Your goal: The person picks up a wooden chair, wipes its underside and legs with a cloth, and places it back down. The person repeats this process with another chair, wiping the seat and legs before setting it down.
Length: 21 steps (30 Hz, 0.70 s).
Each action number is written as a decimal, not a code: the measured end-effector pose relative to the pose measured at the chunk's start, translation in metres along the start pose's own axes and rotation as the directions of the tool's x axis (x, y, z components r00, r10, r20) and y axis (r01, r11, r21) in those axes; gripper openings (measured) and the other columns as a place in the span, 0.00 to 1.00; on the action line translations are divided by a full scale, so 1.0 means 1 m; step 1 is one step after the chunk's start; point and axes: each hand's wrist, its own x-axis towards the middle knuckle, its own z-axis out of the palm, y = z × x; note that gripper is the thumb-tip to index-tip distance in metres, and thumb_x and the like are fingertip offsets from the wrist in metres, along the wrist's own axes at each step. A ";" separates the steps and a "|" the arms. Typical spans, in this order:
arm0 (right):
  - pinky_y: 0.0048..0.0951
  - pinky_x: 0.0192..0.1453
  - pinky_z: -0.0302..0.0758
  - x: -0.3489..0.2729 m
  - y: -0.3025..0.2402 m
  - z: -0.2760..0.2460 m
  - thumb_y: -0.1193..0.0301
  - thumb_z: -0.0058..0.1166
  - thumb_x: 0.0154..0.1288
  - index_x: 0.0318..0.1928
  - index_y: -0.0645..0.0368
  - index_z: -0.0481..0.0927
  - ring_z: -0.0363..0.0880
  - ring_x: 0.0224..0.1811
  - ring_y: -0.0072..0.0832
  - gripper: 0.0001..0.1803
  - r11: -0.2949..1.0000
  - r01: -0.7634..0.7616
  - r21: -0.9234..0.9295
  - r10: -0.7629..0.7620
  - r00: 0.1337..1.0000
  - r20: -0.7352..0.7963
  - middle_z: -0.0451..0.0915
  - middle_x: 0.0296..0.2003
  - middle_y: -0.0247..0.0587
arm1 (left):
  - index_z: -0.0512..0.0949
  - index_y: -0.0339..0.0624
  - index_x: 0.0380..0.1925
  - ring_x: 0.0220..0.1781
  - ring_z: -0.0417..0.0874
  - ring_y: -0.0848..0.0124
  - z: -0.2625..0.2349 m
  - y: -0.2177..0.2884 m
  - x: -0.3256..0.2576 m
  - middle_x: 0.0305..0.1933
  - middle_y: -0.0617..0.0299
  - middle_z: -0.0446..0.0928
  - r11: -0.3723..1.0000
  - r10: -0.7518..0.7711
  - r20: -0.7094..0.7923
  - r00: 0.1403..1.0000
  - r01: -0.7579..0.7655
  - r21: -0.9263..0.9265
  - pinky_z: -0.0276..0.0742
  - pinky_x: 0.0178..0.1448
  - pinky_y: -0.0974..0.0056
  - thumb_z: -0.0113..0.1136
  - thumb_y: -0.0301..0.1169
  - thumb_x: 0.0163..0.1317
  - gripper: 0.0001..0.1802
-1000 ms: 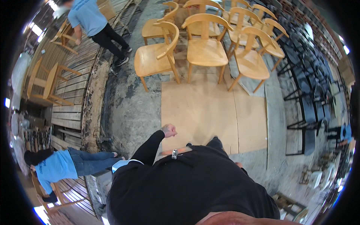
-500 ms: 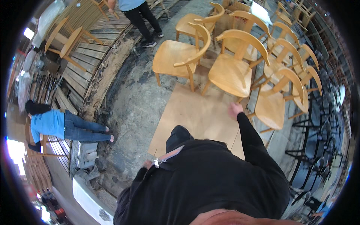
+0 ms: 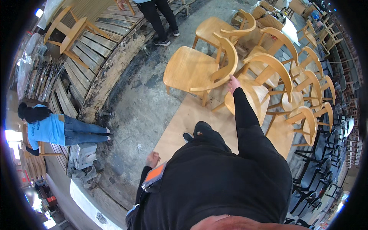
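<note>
Right fingers (image 3: pixel 232 79) curl at the backrest (image 3: pixel 232 61) of an apparently unlifted chair (image 3: pixel 191 68), grip unclear; left fingers (image 3: pixel 155 155), loosely bent, hang apart from it.

At least eight wooden chairs (image 3: pixel 191 68) stand toward two o'clock, one chair (image 3: pixel 74 35) at ten, two co-workers (image 3: pixel 50 129) at nine and nearly twelve.

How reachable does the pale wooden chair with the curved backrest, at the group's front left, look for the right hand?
Probably yes: the right hand is right at the chair's curved backrest, with nothing visible in between.
</note>
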 end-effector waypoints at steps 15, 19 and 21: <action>0.42 0.58 0.75 0.199 -0.104 0.009 0.49 0.51 0.67 0.60 0.57 0.72 0.79 0.53 0.40 0.30 0.982 -0.152 0.109 0.111 0.944 0.310 0.79 0.52 0.46 | 0.70 0.42 0.56 0.65 0.72 0.56 0.129 0.260 0.236 0.60 0.49 0.71 0.550 0.363 0.438 0.823 -0.568 0.612 0.69 0.64 0.48 0.65 0.39 0.52 0.31; 0.45 0.57 0.75 0.220 -0.118 0.025 0.41 0.45 0.66 0.61 0.56 0.71 0.78 0.53 0.47 0.36 0.949 -0.218 0.229 0.124 0.922 0.366 0.79 0.51 0.49 | 0.71 0.43 0.57 0.65 0.72 0.55 0.185 0.281 0.286 0.62 0.48 0.70 0.269 0.367 0.474 0.801 -0.579 0.770 0.64 0.64 0.37 0.62 0.37 0.54 0.29; 0.46 0.55 0.75 0.225 -0.122 0.033 0.39 0.42 0.66 0.61 0.56 0.71 0.78 0.50 0.48 0.38 0.944 -0.270 0.188 0.146 0.856 0.497 0.78 0.49 0.50 | 0.72 0.44 0.56 0.61 0.76 0.55 0.204 0.286 0.309 0.58 0.49 0.75 0.323 0.220 0.494 0.841 -0.541 0.777 0.65 0.63 0.37 0.61 0.36 0.55 0.27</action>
